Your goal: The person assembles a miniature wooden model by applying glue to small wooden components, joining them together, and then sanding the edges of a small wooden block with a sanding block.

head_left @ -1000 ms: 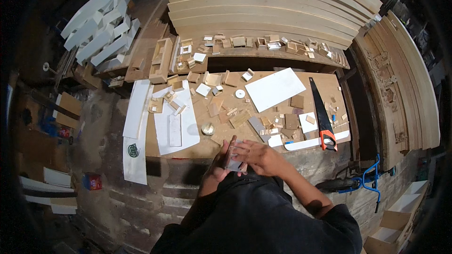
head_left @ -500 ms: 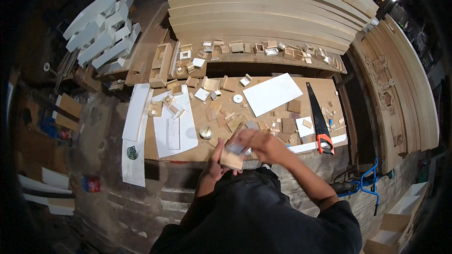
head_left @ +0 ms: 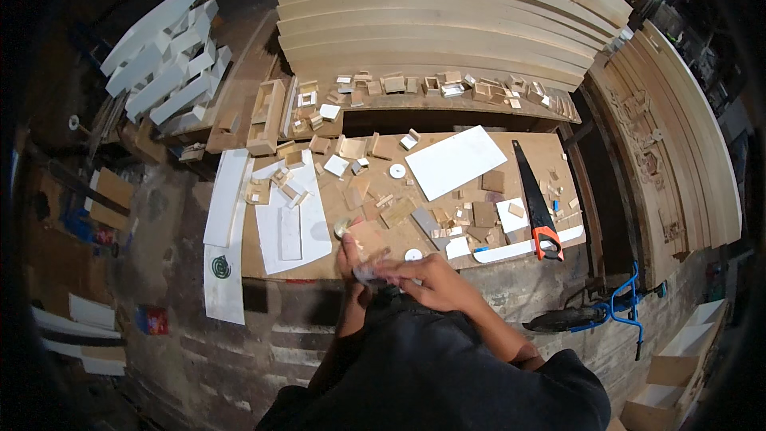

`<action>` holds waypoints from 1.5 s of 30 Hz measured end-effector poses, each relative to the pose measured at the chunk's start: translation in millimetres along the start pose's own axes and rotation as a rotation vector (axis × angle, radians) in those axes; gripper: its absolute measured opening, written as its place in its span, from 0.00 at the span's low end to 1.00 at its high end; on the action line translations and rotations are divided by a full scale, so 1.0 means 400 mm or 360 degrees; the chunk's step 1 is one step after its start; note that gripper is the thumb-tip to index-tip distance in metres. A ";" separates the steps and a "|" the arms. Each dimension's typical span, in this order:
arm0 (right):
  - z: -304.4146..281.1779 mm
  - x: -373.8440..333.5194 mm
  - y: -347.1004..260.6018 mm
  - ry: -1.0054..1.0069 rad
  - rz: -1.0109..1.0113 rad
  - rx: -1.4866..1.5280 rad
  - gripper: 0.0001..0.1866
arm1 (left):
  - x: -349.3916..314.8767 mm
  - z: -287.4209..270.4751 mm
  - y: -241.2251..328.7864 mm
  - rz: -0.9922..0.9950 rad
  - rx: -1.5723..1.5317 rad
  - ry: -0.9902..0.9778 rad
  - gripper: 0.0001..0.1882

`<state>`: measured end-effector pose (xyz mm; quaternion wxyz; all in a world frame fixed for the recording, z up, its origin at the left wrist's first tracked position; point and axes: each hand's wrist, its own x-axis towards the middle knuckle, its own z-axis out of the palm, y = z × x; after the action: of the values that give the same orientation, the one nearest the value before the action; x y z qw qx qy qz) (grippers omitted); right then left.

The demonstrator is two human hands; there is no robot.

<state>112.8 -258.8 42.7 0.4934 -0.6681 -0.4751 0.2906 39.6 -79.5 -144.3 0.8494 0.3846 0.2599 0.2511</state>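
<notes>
My left hand [head_left: 349,259] is closed around the lower left edge of a small light wooden piece [head_left: 378,236], in front of the workbench's near edge. My right hand [head_left: 431,281] reaches across from the right, its fingers pinched at the near end of that piece. Under those fingertips shows a crumpled grey sheet [head_left: 365,274], possibly sandpaper, smeared by motion. Beside my left thumb stands a round tin [head_left: 342,227], partly covered. A white disc [head_left: 412,255] lies just beyond my right hand, near a long grey bar [head_left: 426,222].
A handsaw [head_left: 536,199] with an orange handle lies on the workbench [head_left: 367,183] at right. White panels [head_left: 456,162] and several small wooden boxes and offcuts are spread over it. Stacked boards [head_left: 439,24] rise behind. A blue bicycle [head_left: 614,307] stands on the floor at right.
The wooden piece has tipped and moved up and away from me. My right hand has dropped nearer my body, taking the grey sheet to the near end. The view has shifted slightly.
</notes>
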 end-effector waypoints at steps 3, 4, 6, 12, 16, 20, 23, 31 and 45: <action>-0.017 -0.023 0.009 0.0019 0.0057 0.0032 0.22 | -0.004 -0.031 0.038 0.0346 0.0237 -0.0063 0.24; -0.021 -0.027 0.023 0.0156 0.0074 0.0034 0.22 | -0.034 0.012 0.069 0.0336 0.0373 0.0028 0.25; -0.027 -0.024 0.044 0.0418 0.0096 0.0036 0.22 | -0.067 0.025 0.096 0.0018 0.0347 -0.0101 0.28; 0.057 -0.005 0.048 0.0492 -0.0274 -0.0200 0.23 | -0.127 0.083 0.154 -0.0629 -0.0318 -0.0667 0.41; 0.071 0.033 0.088 0.0032 -0.0713 -0.0535 0.33 | -0.110 0.078 0.137 -0.0608 -0.0151 -0.0472 0.37; -0.038 0.082 0.117 0.0152 -0.0717 -0.0895 0.32 | -0.097 0.072 0.136 -0.0638 -0.0169 -0.0315 0.34; 0.004 0.055 0.016 -0.0080 -0.0843 -0.0801 0.30 | -0.102 0.065 0.128 -0.0641 -0.0189 -0.0236 0.32; -0.013 0.006 0.034 -0.0177 -0.0875 -0.0768 0.19 | -0.119 0.085 0.118 -0.0740 -0.0057 -0.0170 0.18; -0.155 -0.050 0.168 0.0773 -0.0333 -0.0903 0.26 | -0.070 0.113 0.101 -0.0753 0.0239 -0.0451 0.25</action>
<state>181.6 -305.3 -0.3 0.4140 -0.7754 -0.4714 -0.0710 38.4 -97.3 -79.9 0.8814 0.4065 0.2388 -0.0302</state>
